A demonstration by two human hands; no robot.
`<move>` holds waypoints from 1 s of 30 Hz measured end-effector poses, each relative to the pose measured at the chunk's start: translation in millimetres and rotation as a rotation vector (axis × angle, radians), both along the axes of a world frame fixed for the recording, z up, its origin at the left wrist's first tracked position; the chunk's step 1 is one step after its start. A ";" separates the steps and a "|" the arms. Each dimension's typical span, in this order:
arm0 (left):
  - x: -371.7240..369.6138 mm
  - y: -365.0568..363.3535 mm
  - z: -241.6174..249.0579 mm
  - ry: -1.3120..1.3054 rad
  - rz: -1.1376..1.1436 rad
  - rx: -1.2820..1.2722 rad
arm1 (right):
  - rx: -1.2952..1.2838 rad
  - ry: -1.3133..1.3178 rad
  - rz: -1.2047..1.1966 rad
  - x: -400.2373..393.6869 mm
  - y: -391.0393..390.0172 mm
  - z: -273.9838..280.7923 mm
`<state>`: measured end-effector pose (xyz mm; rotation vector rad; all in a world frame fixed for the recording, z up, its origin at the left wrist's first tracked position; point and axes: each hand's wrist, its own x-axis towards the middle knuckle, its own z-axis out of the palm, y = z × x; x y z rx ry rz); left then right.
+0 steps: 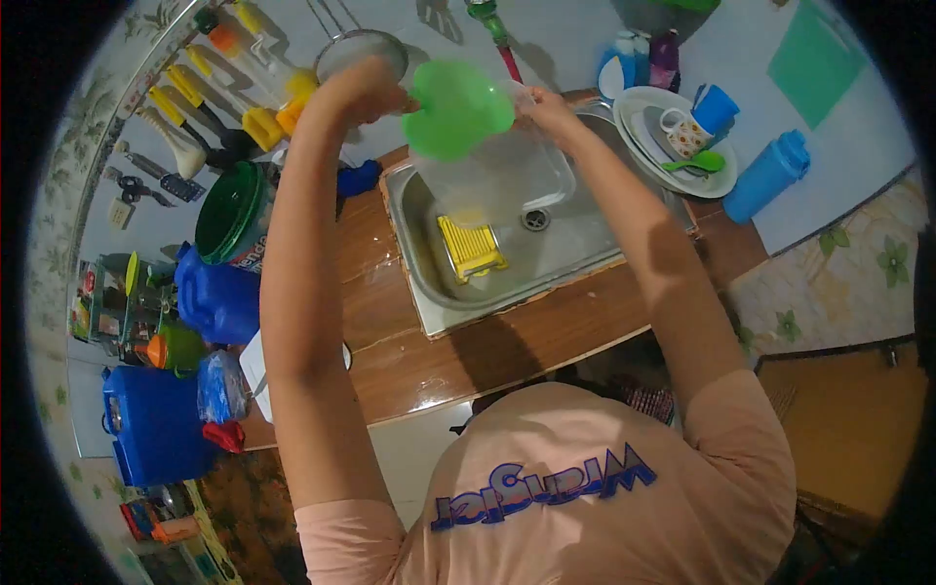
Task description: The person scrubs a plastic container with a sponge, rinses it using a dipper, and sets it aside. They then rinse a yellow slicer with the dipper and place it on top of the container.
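Observation:
My left hand is closed at the left edge of a bright green plastic bowl with a lobed outline, lifted over the back of the sink. Opposite it, my right hand grips the edge of a translucent plastic container, which is behind and below the green bowl in this view. Beneath both is a steel sink with a drain. A yellow ribbed plastic piece lies in its basin. Near the back wall, a faucet comes down just above the green bowl.
Right of the sink are stacked plates with a cup, plus a blue bottle. A strainer and utensils hang on the wall. A green-lidded bucket and blue jugs line the left side of the wooden counter.

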<state>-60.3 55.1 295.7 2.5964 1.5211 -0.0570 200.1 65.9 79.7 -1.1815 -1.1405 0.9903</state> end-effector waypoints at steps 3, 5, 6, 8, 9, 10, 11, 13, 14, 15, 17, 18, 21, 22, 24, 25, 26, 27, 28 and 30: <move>-13.3 29.8 -34.7 -0.002 -0.061 -0.075 | -0.127 0.015 0.021 2.6 -15.4 20.0; -22.8 46.7 -52.3 0.028 -0.150 -0.030 | -0.128 0.044 0.045 7.8 -15.2 18.7; -21.6 42.9 -51.7 0.052 -0.150 -0.007 | -0.126 0.056 0.059 9.4 -14.5 18.5; -1.0 -9.3 -22.4 0.135 0.023 0.046 | -0.144 0.044 0.038 8.7 -18.7 16.8; 1.3 -9.3 -23.7 0.108 0.018 0.085 | -0.153 0.037 0.029 8.8 -19.2 14.9; 2.8 -6.7 -26.0 0.080 0.014 0.124 | -0.191 0.019 0.043 8.8 -18.2 13.8; 4.7 -4.0 -27.4 0.053 0.010 0.162 | -0.230 0.002 0.058 8.1 -17.4 11.6; 15.2 2.4 -21.9 0.118 0.030 0.149 | -0.272 0.021 0.090 8.6 -8.8 -1.3; 17.6 4.1 -20.4 0.150 0.037 0.141 | -0.277 0.056 0.106 8.4 -3.0 -6.8; 16.2 5.1 -21.5 0.109 0.043 0.147 | -0.282 0.092 0.120 9.3 0.7 -11.3; 11.7 8.1 -23.9 0.026 0.050 0.162 | -0.293 0.037 0.053 -4.8 -12.7 10.4; 5.6 13.0 -27.6 0.013 0.025 0.188 | -0.297 0.011 0.017 -9.9 -17.7 18.7; -6.5 20.5 -32.1 0.013 0.021 0.161 | -0.213 0.050 0.110 -5.9 -7.0 14.9; -7.4 16.1 -26.9 0.037 0.070 0.082 | -0.186 0.081 0.123 -4.5 -8.1 15.5; -9.7 9.6 -24.5 0.057 0.104 0.039 | -0.131 0.140 0.153 -0.4 -9.6 16.9; -10.8 7.7 -26.1 0.052 0.087 0.075 | -0.119 0.148 0.151 2.2 -5.7 12.0; -12.2 5.9 -27.6 0.049 0.071 0.111 | -0.106 0.157 0.150 4.0 0.1 5.8; -10.2 -0.9 -24.2 0.046 0.050 0.118 | -0.093 0.165 0.148 5.2 4.8 0.8; -4.5 -11.2 -17.4 0.044 0.029 0.124 | -0.081 0.163 0.132 2.5 2.8 2.5; 7.3 -21.2 -15.9 0.038 0.009 0.142 | -0.058 0.159 0.102 -1.6 0.0 2.5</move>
